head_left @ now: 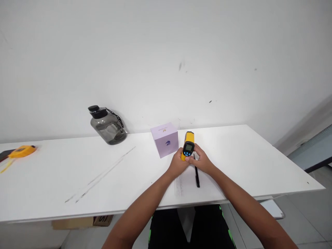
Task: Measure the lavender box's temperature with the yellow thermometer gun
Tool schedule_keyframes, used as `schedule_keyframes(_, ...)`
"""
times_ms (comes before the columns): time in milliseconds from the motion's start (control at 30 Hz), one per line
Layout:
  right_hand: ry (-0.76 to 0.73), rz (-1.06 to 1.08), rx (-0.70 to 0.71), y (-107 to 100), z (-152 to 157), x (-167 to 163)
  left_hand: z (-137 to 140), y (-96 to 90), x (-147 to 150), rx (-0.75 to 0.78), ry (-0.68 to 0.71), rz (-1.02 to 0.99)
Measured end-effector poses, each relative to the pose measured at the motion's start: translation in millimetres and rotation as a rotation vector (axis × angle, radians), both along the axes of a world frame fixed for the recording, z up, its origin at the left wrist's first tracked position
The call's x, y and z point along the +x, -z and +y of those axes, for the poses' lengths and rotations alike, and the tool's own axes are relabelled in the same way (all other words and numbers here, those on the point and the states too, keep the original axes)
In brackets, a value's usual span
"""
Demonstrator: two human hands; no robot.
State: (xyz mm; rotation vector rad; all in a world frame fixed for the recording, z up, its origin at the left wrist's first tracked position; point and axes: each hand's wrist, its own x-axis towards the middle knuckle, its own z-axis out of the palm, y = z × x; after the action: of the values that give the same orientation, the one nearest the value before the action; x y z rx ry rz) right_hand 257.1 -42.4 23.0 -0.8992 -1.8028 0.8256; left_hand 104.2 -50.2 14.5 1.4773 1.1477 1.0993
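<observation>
A yellow and black infrared thermometer [189, 145] with a small screen and blue buttons is held above the white table. My left hand [177, 162] is closed around its lower part, with most of the grip hidden. My right hand [202, 159] holds its right side, fingers on the body and thumb near the buttons. Just behind and left of my hands stands a lilac box [166, 141] with a dark purple emblem. Below my right hand, a black pen [197, 176] lies on a sheet of paper [185, 188] with faint writing.
A large grey water bottle [110, 128] with a black lid stands near the wall at the left. An orange tape measure [22, 151] lies at the far left. The white table [124, 186] has dark streaks. Beneath it is a cardboard box [74, 223].
</observation>
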Motion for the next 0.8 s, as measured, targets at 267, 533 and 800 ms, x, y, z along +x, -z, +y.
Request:
schedule_keyframes(267,-0.048,0.104,-0.233,2,3,2,1,1.2,6,-0.103,-0.068,-0.043)
schedule_keyframes(533,-0.107,0.167,-0.334,3,0,-3,0,-0.9,7,-0.087,-0.074,-0.055)
schedule_keyframes(800,-0.056,0.082,-0.322,-1,-1,-8,3,3.9,12,-0.075,-0.18,0.026)
